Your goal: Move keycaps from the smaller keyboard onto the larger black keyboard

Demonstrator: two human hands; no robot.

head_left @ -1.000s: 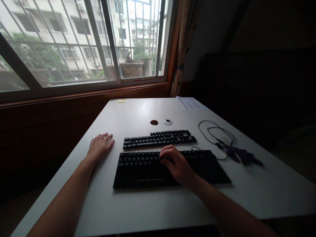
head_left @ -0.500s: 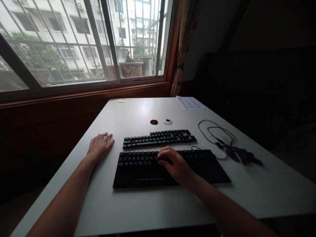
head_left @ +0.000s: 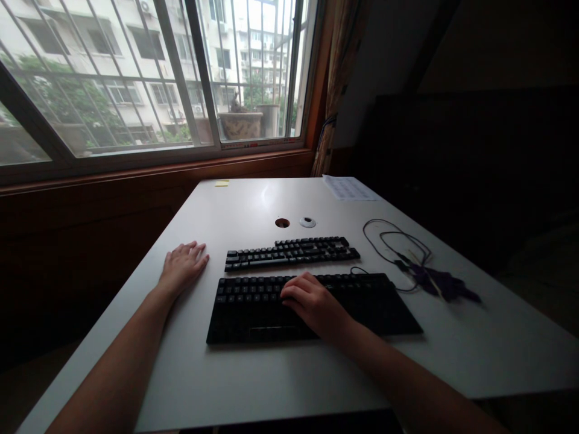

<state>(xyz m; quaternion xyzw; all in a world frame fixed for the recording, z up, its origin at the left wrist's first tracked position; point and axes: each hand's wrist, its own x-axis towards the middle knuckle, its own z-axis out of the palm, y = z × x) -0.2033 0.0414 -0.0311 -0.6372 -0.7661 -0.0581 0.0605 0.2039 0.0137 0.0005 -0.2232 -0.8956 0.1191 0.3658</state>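
A black keyboard (head_left: 253, 319) lies on the white desk, with keycaps in its upper rows and a dark lower part with few or none. My right hand (head_left: 312, 304) is over its middle, fingers bent and pressed together at the end of a row of keycaps (head_left: 251, 298). Whatever is under those fingertips is hidden. Behind the keyboard, loose black keycaps (head_left: 294, 256) stand in rows, including a long bar-shaped one. My left hand (head_left: 183, 265) rests flat on the desk to the left, fingers spread, holding nothing.
At the right lie a coiled black cable (head_left: 393, 232) and a dark purple cloth-like item (head_left: 446, 284). Farther back are a round desk hole (head_left: 283, 223), its white cover (head_left: 307, 222), a printed sheet (head_left: 350, 188) and a yellow note (head_left: 222, 182). A barred window is beyond.
My right hand has shifted slightly left and lower over the keyboard, and its raised, arched fingers have come down together. My left hand has stayed still.
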